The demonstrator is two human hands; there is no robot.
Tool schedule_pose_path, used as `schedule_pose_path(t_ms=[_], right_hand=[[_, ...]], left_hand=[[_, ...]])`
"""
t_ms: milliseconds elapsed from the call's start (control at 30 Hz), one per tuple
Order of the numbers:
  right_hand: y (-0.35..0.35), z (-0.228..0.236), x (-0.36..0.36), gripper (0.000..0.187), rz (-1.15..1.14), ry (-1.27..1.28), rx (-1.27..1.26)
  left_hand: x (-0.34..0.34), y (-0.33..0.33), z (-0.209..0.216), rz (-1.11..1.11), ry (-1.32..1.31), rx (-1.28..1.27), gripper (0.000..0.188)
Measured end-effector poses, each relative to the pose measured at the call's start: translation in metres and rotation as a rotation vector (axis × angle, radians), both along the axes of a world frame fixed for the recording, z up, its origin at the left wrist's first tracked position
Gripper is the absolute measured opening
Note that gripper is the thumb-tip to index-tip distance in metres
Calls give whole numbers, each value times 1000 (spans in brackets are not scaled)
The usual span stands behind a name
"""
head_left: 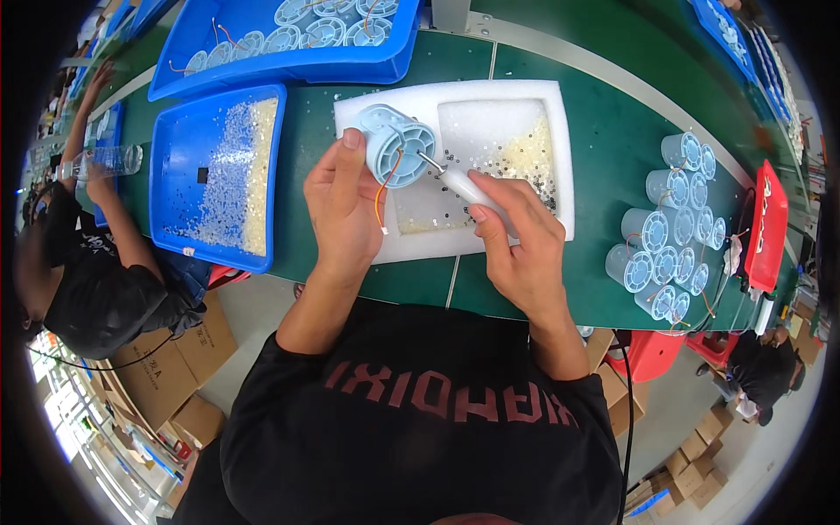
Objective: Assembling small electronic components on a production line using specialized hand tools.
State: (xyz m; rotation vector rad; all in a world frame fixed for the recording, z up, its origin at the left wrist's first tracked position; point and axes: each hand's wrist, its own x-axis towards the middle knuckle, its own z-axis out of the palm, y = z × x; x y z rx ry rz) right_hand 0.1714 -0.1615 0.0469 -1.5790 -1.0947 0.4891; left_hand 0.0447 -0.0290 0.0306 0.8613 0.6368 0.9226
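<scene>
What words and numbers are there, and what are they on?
I won't copy the words out, but here's where they are:
Wearer's black shirt: big reddish capital letters.
Brown cardboard box on the left: dark print, with lines too small to read.
Co-worker's black shirt: pale print, too small to read.

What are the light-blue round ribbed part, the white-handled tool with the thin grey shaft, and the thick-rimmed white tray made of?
Light-blue round ribbed part: probably hard plastic, smooth, with thin moulded-looking ribs.
White-handled tool: the shiny grey shaft looks like metal; the smooth handle is likely plastic.
Thick-rimmed white tray: seems to be foam, matte, with a chunky rim.
</scene>
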Motion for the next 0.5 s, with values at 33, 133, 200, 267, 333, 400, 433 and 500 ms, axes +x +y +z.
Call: schedule_pose_path(t_ms=[33, 133, 200, 267, 333, 400, 433, 500], right_hand=[[0, -1, 0, 29, -5, 4, 6], [0, -2, 2, 29, 18, -45, 49], [0, 0, 2, 29, 34, -57, 58], [0, -1, 3, 29, 38, -57, 63], [1, -1, 3, 29, 42, -57, 66], [1, -2, 4, 30, 53, -78, 92], [0, -2, 3, 30, 49, -76, 93], [0, -4, 3, 29, 52, -69, 94]], left_hand=[[0, -1, 1, 2, 4, 10, 47], [2, -3, 4, -6, 8, 26, 47], [4, -4, 7, -13, 8, 33, 47], [6, -6, 11, -45, -20, 58, 48], [5, -7, 10, -48, -21, 66, 48], [5, -8, 11, -52, -20, 72, 48], [5, -8, 11, -52, -16, 75, 48], [4, -8, 11, -56, -11, 78, 48]])
